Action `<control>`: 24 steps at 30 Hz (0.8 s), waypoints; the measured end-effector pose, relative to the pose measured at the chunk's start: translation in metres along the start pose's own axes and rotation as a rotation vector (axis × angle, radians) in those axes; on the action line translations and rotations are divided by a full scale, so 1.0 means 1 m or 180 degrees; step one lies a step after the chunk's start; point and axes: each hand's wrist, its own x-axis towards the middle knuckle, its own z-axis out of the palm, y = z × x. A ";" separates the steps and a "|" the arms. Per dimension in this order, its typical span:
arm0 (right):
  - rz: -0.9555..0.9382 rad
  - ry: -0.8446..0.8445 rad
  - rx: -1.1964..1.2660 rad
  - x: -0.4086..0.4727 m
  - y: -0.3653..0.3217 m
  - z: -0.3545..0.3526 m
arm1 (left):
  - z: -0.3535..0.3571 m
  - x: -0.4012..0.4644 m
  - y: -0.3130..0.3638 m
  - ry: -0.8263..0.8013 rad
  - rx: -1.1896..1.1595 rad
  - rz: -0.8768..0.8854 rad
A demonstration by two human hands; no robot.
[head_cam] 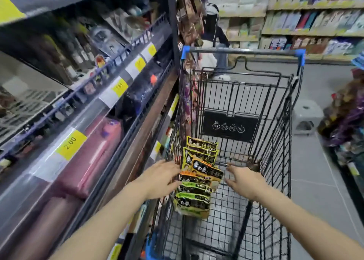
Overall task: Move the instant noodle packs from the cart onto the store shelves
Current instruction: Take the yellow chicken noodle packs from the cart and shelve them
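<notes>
Our left hand (pixel 161 178) and right hand (pixel 243 181) reach into the cart (pixel 275 161), both with fingers spread and holding nothing, one on each side of the noodle packs (pixel 199 179). The packs stand in a row along the cart's left wall, around 6 o'clock in our view. At 9 o'clock are the store shelves (pixel 110 94) with yellow price tags (pixel 71 143); at 12 o'clock, beyond the cart's handle (pixel 242 51), stands another person (pixel 214 29).

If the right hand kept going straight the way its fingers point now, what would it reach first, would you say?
Probably the row of noodle packs. The right hand is open inside the cart, its fingers aimed forward and left toward the packs' right edge. Depth is unclear from this one view, so it might pass just above them.
</notes>
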 end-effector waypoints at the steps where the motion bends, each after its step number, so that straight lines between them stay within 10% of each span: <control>1: 0.0091 -0.0116 0.0070 0.011 0.001 0.016 | 0.011 0.007 -0.005 -0.0048 -0.0026 0.0020; 13: 0.1053 -0.1333 0.0985 0.064 0.005 0.190 | 0.128 0.041 -0.041 0.0392 0.0375 0.0381; 24: 0.1258 -0.0519 0.2927 0.080 -0.026 0.258 | 0.149 0.044 -0.036 0.0890 0.0476 0.0260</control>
